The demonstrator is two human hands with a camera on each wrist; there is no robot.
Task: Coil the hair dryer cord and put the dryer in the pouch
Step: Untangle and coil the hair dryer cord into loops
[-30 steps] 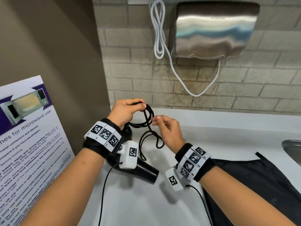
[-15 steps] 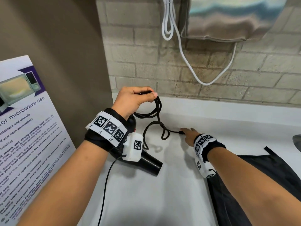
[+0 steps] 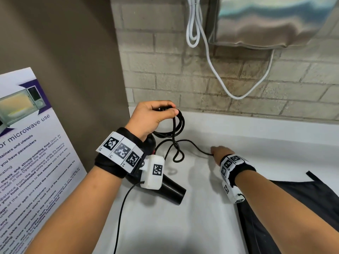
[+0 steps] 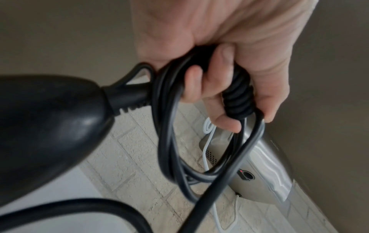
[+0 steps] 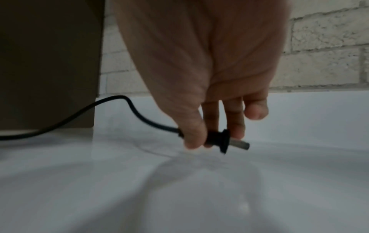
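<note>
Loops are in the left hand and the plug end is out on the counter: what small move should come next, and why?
Probably the right hand, pinching the plug, lifts it toward the left hand to add the last loop: slack cord lies on the counter beyond the held coils.

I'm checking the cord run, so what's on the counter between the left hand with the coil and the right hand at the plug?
In the head view, only a loose stretch of black cord crosses bare white counter.
</note>
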